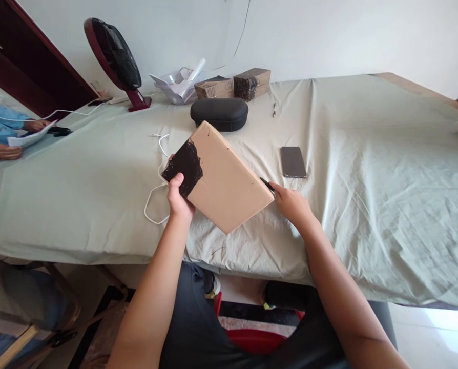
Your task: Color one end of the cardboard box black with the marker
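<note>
Head view: by the left hand (180, 199), half closed, with its thumb on the near face and its other fingers mostly hidden behind, a tan box (231, 179) is being clasped at a corner covered by a black patch (185, 166). The box is being held tilted above a pale green cloth (367, 169), in front of the body. By the curled fingers of the right hand (292, 202), a slim black object (266, 184) is being gripped beside the box's right edge; whether the edge is being touched cannot be told. A white cable (147, 207) is being partly hidden by the left hand and box. Beyond, a phone (293, 162), a black case (219, 114), a pen (274, 109) and two cardboard boxes (252, 83) are being supported by the cloth. At far left, a paper sheet (33, 136) is being held by another person's hands (0, 152).
</note>
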Demonstrator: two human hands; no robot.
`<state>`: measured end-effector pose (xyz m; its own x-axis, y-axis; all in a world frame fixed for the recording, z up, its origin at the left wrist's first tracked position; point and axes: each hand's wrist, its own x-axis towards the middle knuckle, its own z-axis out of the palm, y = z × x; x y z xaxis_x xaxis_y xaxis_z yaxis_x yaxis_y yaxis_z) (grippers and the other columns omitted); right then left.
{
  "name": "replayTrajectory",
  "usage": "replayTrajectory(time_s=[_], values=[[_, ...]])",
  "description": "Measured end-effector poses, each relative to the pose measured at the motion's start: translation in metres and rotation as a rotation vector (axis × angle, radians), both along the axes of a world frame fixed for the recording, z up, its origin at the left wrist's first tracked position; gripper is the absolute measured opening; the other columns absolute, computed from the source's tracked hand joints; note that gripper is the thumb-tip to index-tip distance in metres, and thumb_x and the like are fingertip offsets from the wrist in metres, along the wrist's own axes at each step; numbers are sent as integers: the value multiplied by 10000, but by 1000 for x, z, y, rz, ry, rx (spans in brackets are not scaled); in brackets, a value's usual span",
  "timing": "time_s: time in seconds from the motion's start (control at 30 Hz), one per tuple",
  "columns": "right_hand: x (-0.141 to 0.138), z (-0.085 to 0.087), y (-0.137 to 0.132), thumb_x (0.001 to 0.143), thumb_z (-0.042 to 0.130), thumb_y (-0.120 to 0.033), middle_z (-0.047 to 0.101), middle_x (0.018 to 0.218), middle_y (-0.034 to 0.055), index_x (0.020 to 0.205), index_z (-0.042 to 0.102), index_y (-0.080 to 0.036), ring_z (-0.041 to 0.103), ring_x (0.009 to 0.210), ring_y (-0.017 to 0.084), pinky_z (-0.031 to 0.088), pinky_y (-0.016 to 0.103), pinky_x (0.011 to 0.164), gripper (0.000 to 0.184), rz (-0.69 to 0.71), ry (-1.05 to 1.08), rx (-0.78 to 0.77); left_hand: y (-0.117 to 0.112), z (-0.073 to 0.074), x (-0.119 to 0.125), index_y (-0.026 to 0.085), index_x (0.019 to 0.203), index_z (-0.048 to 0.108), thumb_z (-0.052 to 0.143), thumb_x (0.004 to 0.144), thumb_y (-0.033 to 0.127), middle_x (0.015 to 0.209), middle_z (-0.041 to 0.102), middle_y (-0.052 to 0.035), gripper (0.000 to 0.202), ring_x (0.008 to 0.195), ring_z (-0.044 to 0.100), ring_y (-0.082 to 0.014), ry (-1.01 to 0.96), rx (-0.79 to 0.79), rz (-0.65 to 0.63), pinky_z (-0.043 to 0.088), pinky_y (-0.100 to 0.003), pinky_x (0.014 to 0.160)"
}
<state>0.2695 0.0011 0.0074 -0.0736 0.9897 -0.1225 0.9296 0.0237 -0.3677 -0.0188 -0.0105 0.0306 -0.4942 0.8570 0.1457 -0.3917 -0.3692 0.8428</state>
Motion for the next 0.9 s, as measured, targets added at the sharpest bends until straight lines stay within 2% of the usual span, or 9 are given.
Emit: replayTrajectory(time_s=[0.1, 0.17, 0.27, 0.33, 0.53, 0.63, 0.73, 0.8, 0.9], values=[[4, -3, 1, 1070, 338, -272, 817, 1159, 118, 1634, 530, -323, 764, 996, 326, 553, 386, 779, 598, 33, 97, 19, -1, 1, 1, 206, 1230, 744, 774, 720, 537, 1365, 756, -125, 609, 1475, 585, -372, 4, 23, -13, 506, -477, 1217], [11, 1, 2, 1042, 365, -258, 806, 982, 70, 1615, 553, -336, 735, 742, 242, 557, 348, 683, 608, 58, 263, -35, -1, 2, 2, 212, 1259, 729, 794, 714, 527, 1373, 754, -120, 633, 1480, 582, -363, 7, 45, -11, 490, -467, 1232], [33, 19, -2, 979, 449, -236, 702, 810, 6, 1414, 719, -279, 573, 437, 125, 522, 312, 551, 515, 92, 536, -219, -2, 3, 2, 233, 1358, 674, 831, 710, 536, 1419, 727, -119, 733, 1462, 599, -350, 30, 70, -13, 484, -456, 1227], [50, 37, -8, 967, 517, -270, 696, 843, 20, 1204, 773, -212, 649, 481, 141, 535, 321, 570, 353, 95, 712, -246, -1, 2, 3, 255, 1433, 617, 856, 709, 537, 1444, 703, -116, 813, 1438, 616, -349, 43, 86, -24, 492, -459, 1211], [54, 75, -39, 923, 753, -349, 798, 883, 7, 1128, 550, -312, 768, 781, 259, 595, 425, 755, 291, 312, 1205, 271, -3, 0, 10, 339, 1502, 547, 911, 720, 571, 1566, 559, -82, 893, 1546, 470, -378, 266, 187, 12, 399, -486, 1285], [27, 77, -56, 961, 757, -503, 689, 675, -51, 981, 505, -329, 649, 570, 204, 524, 377, 608, 306, 357, 1141, 592, -10, 2, 20, 358, 1537, 512, 909, 737, 608, 1634, 484, -64, 928, 1599, 377, -395, 450, 257, 4, 313, -510, 1338], [1, 74, -69, 1065, 513, -654, 656, 701, -28, 1138, 592, -313, 613, 567, 183, 501, 356, 575, 357, 438, 980, 655, -18, 6, 31, 351, 1567, 468, 891, 754, 635, 1640, 467, -73, 959, 1585, 396, -407, 581, 297, 10, 313, -549, 1337], [-12, 72, -72, 1082, 510, -581, 689, 790, -10, 1280, 603, -294, 649, 622, 177, 520, 333, 577, 361, 491, 934, 716, -21, 6, 38, 350, 1612, 395, 876, 755, 676, 1640, 464, -84, 1035, 1574, 417, -404, 650, 297, -6, 334, -564, 1325], [-23, 69, -71, 1038, 585, -351, 724, 850, 2, 1215, 639, -265, 659, 639, 156, 536, 297, 586, 205, 493, 855, 853, -21, 0, 43, 364, 1678, 242, 842, 762, 736, 1677, 435, -99, 1156, 1588, 409, -394, 725, 288, -77, 338, -571, 1320]])
